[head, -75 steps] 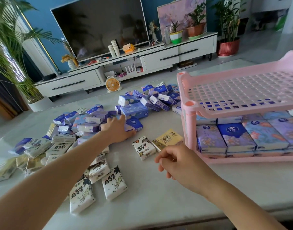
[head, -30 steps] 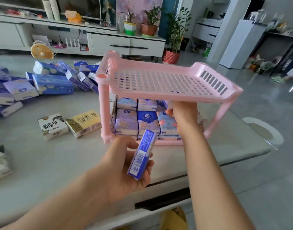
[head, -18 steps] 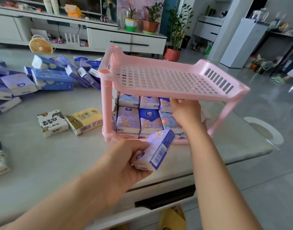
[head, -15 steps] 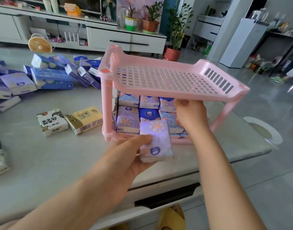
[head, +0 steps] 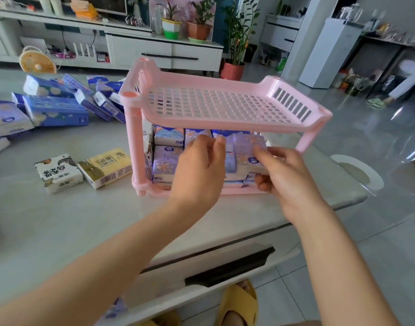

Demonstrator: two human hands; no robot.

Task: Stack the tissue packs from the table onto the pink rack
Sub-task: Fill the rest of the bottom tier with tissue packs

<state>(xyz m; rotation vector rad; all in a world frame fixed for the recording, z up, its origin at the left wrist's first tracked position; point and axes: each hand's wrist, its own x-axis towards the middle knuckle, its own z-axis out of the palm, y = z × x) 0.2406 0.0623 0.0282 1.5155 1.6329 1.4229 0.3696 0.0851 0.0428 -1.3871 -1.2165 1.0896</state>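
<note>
At the near opening of the pink rack's (head: pixel 135 142) lower shelf, the right hand (head: pixel 287 178) pinches a lavender tissue pack (head: pixel 247 149), thumb on its top face and fingers curled beneath its near end. It sits over the stacked packs (head: pixel 166 161); contact cannot be told. The left hand (head: pixel 199 171) hovers just left of it, grip slack, apparently holding nothing. The pack is probably light, soft and slick-wrapped, so holding across its flat faces should avoid crushing. Loose packs (head: pixel 56 111) lie on the worktop (head: pixel 60 220), far left.

There is one pink rack (head: pixel 225 124) with two tiers, and two hands, left hand (head: pixel 197 170) and right hand (head: pixel 286 177). One purple pack (head: pixel 248 149), one white pack (head: pixel 58 172) and one yellow pack (head: pixel 106 167) show singly; the heaped blue packs (head: pixel 56 111) overlap beyond counting.
</note>
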